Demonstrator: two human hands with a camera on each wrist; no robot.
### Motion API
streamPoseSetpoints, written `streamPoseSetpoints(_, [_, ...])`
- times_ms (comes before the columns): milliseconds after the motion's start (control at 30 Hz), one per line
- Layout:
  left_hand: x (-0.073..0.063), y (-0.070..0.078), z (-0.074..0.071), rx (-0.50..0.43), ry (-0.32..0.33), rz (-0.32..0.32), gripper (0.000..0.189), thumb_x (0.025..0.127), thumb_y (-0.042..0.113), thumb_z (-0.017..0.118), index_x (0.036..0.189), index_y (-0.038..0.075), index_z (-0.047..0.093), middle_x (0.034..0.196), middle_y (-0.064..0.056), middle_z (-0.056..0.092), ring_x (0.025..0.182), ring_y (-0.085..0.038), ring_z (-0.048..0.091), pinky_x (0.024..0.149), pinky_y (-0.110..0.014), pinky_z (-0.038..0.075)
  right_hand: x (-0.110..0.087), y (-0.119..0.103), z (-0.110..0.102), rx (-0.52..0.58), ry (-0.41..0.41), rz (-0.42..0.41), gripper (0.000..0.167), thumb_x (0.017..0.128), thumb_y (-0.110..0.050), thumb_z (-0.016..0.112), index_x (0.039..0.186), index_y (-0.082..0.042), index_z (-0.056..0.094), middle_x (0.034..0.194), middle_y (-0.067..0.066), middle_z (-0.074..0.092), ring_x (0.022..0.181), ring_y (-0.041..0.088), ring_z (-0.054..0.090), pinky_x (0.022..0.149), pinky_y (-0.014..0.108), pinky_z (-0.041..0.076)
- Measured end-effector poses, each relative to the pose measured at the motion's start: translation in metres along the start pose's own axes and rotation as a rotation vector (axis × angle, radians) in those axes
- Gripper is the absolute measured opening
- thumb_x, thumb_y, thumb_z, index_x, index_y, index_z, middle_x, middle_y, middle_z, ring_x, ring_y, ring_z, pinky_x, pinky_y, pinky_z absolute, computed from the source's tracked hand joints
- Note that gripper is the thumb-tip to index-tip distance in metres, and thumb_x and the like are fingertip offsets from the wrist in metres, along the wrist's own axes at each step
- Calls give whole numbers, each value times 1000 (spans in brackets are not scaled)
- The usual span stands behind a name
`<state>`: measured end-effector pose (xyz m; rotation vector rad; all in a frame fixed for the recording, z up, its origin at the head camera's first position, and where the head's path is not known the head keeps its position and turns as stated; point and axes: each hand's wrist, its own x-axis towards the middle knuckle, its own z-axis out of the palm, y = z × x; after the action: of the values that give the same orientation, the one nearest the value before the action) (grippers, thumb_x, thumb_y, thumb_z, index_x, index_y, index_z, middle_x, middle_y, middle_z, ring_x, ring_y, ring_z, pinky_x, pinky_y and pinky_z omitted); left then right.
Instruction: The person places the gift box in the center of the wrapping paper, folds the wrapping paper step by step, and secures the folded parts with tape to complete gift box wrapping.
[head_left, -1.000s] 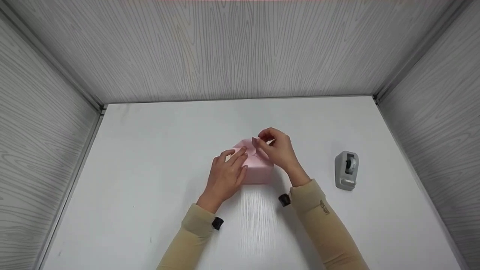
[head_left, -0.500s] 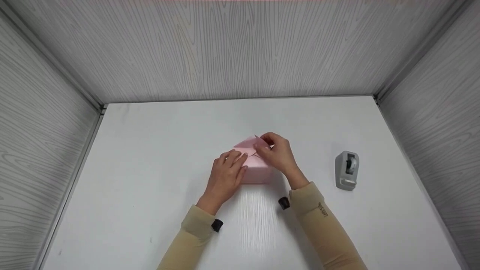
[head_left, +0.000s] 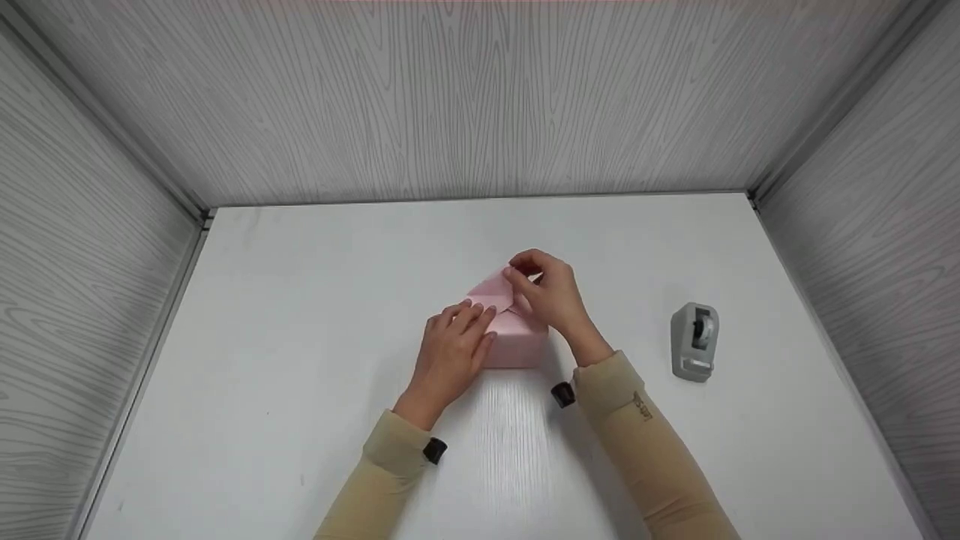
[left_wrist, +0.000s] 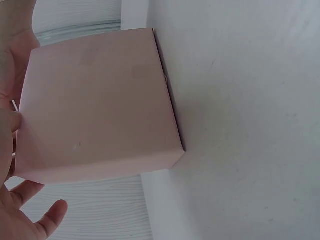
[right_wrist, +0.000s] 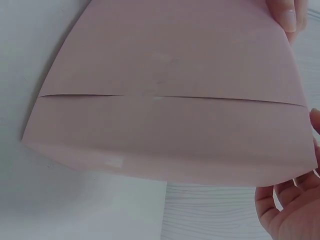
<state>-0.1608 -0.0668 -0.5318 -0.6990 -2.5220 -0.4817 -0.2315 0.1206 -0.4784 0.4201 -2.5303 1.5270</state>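
Note:
A pink paper package [head_left: 517, 351] with a boxy lower body sits on the white table. Its pink paper flap [head_left: 491, 290] stands up at the top. My left hand [head_left: 450, 349] lies over the left side, fingers extended and resting on the paper. With thumb and fingertips, my right hand [head_left: 551, 296] pinches the upper corner of the flap. In the left wrist view a flat side of the package [left_wrist: 100, 105] fills the middle. The right wrist view shows a side of the package [right_wrist: 165, 130] crossed by a long paper seam. Parts of the fingers are hidden behind the paper.
A grey tape dispenser [head_left: 694, 341] with a roll of clear tape stands on the white table [head_left: 300, 300], right of the hands. Grey wood-grain panels [head_left: 480, 97] enclose the table at the back and both sides.
The right hand dipped slightly, then rose to pinch the flap's corner, which now stands higher. The left fingers drew back a little on the paper. The tape dispenser stayed put.

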Motion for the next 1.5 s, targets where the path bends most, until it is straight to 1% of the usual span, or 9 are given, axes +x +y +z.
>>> streamPoseSetpoints(267, [0, 1, -1, -6, -6, -10, 37, 99, 30, 58, 132, 13, 64, 123, -6, 61, 123, -26, 50, 92, -45, 45, 5, -4, -1, 26, 21, 43, 11, 97, -11, 60, 97, -2, 67, 89, 7, 65, 85, 19, 60, 73, 30, 47])
streamPoseSetpoints(467, [1, 1, -1, -16, -6, -16, 37, 100, 30, 57, 131, 13, 64, 122, -5, 61, 123, -26, 50, 92, -45, 45, 0, -2, -3, 13, -25, 31, 17, 99, -16, 59, 106, -3, 67, 96, 6, 67, 90, 19, 61, 75, 32, 49])
streamPoseSetpoints(667, [1, -1, 1, -27, 22, -4, 35, 99, 29, 58, 129, 12, 65, 120, -5, 61, 122, -26, 50, 90, -45, 46, -13, 4, -6, 1, -72, 20, 33, 96, -24, 64, 119, 0, 63, 107, 9, 65, 101, 22, 60, 82, 36, 51])
streamPoseSetpoints(833, [1, -1, 0, -37, 15, -2, 35, 99, 29, 59, 129, 11, 65, 120, -6, 61, 121, -26, 50, 91, -45, 46, -22, 13, -6, -40, -92, 79, 43, 88, -20, 75, 121, 2, 61, 112, 14, 64, 104, 27, 59, 85, 41, 51])
streamPoseSetpoints(1033, [3, 0, -4, -53, -22, -13, 37, 100, 30, 57, 130, 11, 64, 122, -6, 59, 119, -26, 50, 92, -45, 45, -24, 20, -6, -37, -121, 143, 43, 86, -20, 76, 120, 2, 62, 110, 15, 65, 103, 34, 60, 84, 41, 50])
streamPoseSetpoints(1133, [4, -2, -6, -116, -17, -15, 36, 100, 30, 57, 129, 10, 64, 122, -6, 59, 117, -26, 50, 91, -45, 46, -24, 22, -5, -10, -123, 159, 40, 86, -20, 75, 118, 1, 63, 109, 14, 66, 102, 36, 60, 82, 40, 50])
streamPoseSetpoints(1267, [9, -9, -8, -314, 62, -68, 29, 98, 22, 61, 120, 5, 68, 116, -8, 62, 112, -24, 55, 91, -43, 47, -24, 23, -4, 30, -130, 185, 36, 86, -19, 75, 116, -1, 65, 108, 11, 66, 100, 32, 61, 81, 38, 49])
streamPoseSetpoints(1367, [14, -14, -9, -424, 115, -154, 23, 97, 17, 63, 113, 2, 69, 111, -8, 63, 108, -23, 58, 93, -40, 47, -24, 23, -4, 48, -131, 203, 35, 85, -18, 75, 115, -3, 65, 107, 9, 66, 97, 25, 59, 81, 36, 50])
streamPoseSetpoints(1500, [21, -20, -11, -449, 69, -257, 26, 98, 16, 61, 119, 1, 66, 113, -10, 64, 108, -24, 60, 93, -40, 48, -25, 22, -4, 82, -116, 228, 35, 83, -17, 77, 113, -4, 66, 106, 8, 66, 96, 22, 58, 82, 36, 49])
